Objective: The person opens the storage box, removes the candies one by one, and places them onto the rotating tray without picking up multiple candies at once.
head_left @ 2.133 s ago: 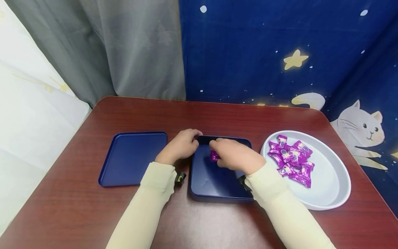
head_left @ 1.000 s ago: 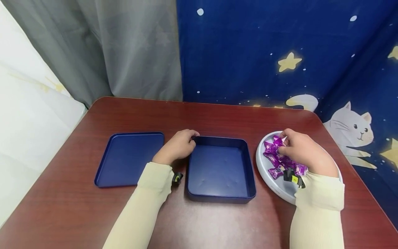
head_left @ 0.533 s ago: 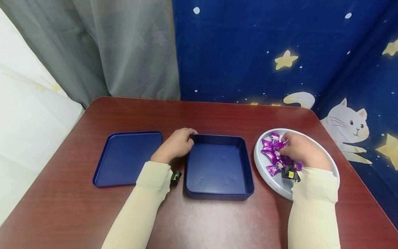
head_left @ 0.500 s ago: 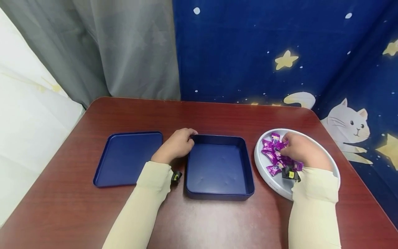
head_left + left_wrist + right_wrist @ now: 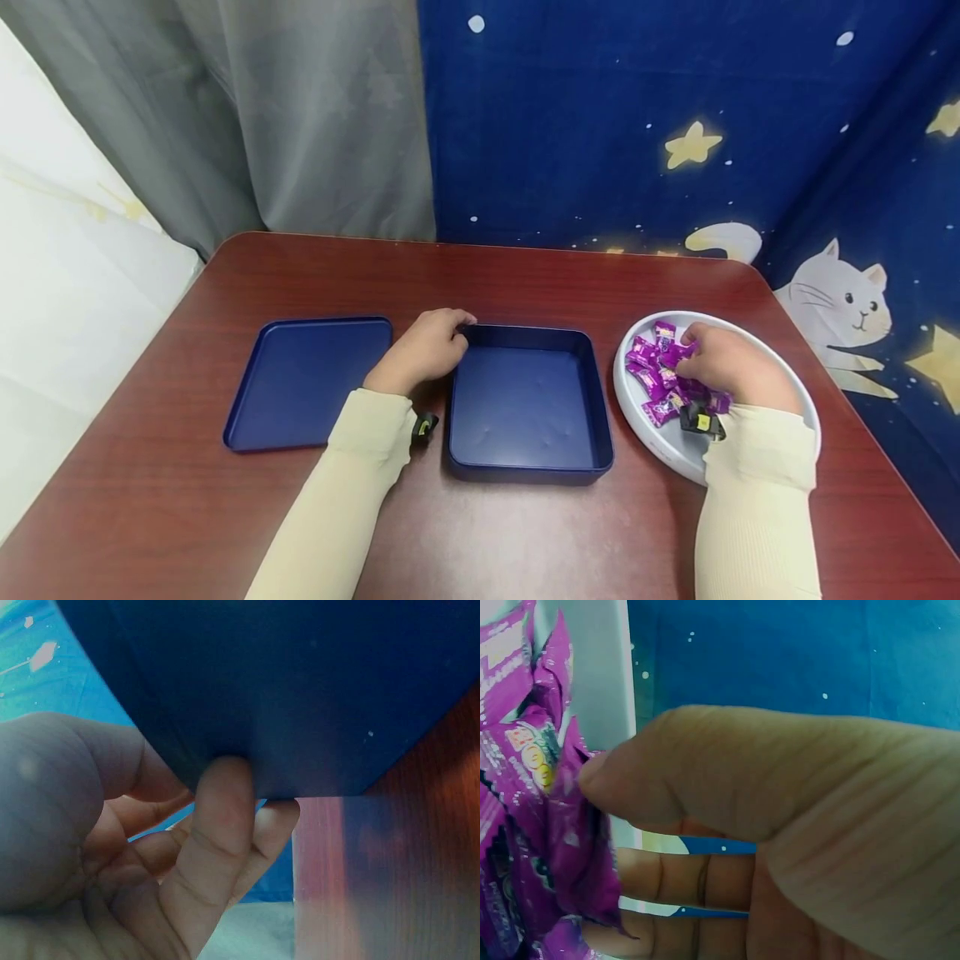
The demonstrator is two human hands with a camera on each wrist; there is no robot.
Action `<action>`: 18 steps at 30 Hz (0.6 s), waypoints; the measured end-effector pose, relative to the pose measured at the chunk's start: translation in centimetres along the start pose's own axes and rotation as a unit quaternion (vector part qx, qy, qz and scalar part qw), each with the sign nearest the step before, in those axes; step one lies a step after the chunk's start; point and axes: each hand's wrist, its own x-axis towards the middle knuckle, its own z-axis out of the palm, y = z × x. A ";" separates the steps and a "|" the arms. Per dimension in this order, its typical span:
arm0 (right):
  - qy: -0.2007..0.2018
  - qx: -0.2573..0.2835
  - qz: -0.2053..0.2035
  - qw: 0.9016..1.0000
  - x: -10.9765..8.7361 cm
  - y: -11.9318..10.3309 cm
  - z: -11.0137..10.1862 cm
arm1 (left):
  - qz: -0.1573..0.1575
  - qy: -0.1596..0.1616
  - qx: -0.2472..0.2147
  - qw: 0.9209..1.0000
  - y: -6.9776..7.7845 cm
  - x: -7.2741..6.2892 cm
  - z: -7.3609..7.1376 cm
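Note:
In the head view my left hand point(image 5: 429, 348) holds the far left corner of an open blue rectangular box point(image 5: 528, 479). The left wrist view has fingertips pressed on the outside of the box wall point(image 5: 315, 697), thumb side at its edge. My right hand point(image 5: 727, 358) reaches into a round white tray point(image 5: 806, 433), over a pile of purple wrapped candies point(image 5: 648, 379). Seen from the right wrist, the thumb tip lies on one wrapped candy point(image 5: 581, 840), with fingers on its other side. The palm and wrist hide part of the pile.
A flat blue lid point(image 5: 311, 383) lies on the brown wooden table point(image 5: 480, 550), left of the box. The box stands between lid and tray. Behind the table hang a grey curtain point(image 5: 330, 117) and a dark blue starry curtain point(image 5: 562, 117).
About two seconds ago my right hand was inside the box with a candy. It has since moved right to the tray, and candies there have shifted slightly. My left hand stays at the box corner.

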 end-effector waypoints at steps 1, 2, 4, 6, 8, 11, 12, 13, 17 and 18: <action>0.003 0.000 0.003 1.000 -0.1 0.0 0.0 | -0.002 0.002 -0.002 1.000 0.0 0.0 0.0; 0.005 -0.001 0.005 1.000 -0.2 0.0 -0.1 | -0.004 0.004 -0.003 1.000 -0.1 0.0 -0.1; 0.010 0.002 0.013 1.000 -0.6 0.0 -0.3 | -0.008 0.008 -0.006 1.000 -0.3 0.0 -0.1; 0.014 0.003 0.016 1.000 -1.0 -0.1 -0.5 | -0.012 0.010 -0.009 1.000 -0.4 0.0 -0.2; 0.016 0.007 0.012 1.000 -1.3 -0.3 -0.7 | -0.016 0.014 -0.014 1.000 -0.7 0.0 -0.2; 0.030 0.008 -0.009 0.999 -1.6 -0.9 -1.0 | -0.023 0.029 -0.025 0.999 -1.2 0.1 -0.2; 0.036 0.008 -0.016 0.999 -1.6 -1.2 -1.0 | -0.026 0.037 -0.029 0.999 -1.3 0.1 -0.2; 0.040 0.009 -0.023 0.999 -1.6 -1.5 -1.0 | -0.029 0.045 -0.034 0.998 -1.5 0.1 -0.2; 0.053 0.003 -0.038 0.998 -1.5 -2.8 -0.9 | -0.037 0.083 -0.038 0.995 -1.9 0.2 0.0; 0.053 0.000 -0.041 0.998 -1.5 -3.1 -0.9 | -0.040 0.091 -0.038 0.994 -1.9 0.3 0.0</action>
